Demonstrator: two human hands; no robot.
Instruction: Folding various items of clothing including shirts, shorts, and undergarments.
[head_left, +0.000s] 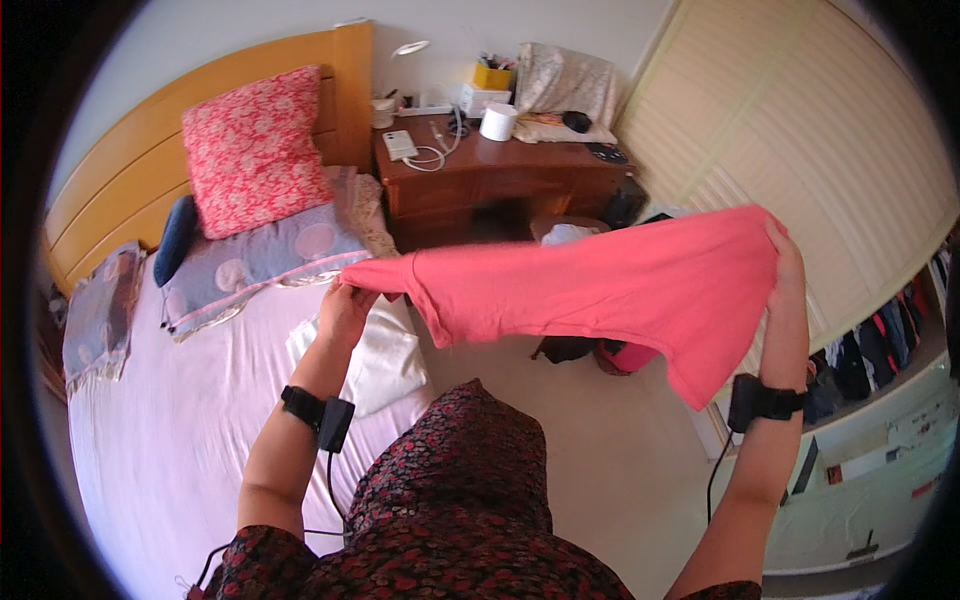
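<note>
A coral-pink knit garment (580,285), perhaps a top, is stretched out in the air in front of me. My left hand (345,308) is closed on its narrow, bunched left end, above the edge of the bed. At the wider right end my right hand (786,258) grips the cloth, its fingers mostly hidden by the fabric. The lower edge hangs loose, with a corner drooping near my right wrist. Just beyond my left forearm, a folded white cloth (385,362) lies on the bed.
To the left is the bed (170,420), with a red floral pillow (255,150) against its wooden headboard (130,150). A brown desk (520,172) at the back holds a phone, cables and a white roll. On the right, a cream blind (790,120) hangs above shelves of clothes (870,345).
</note>
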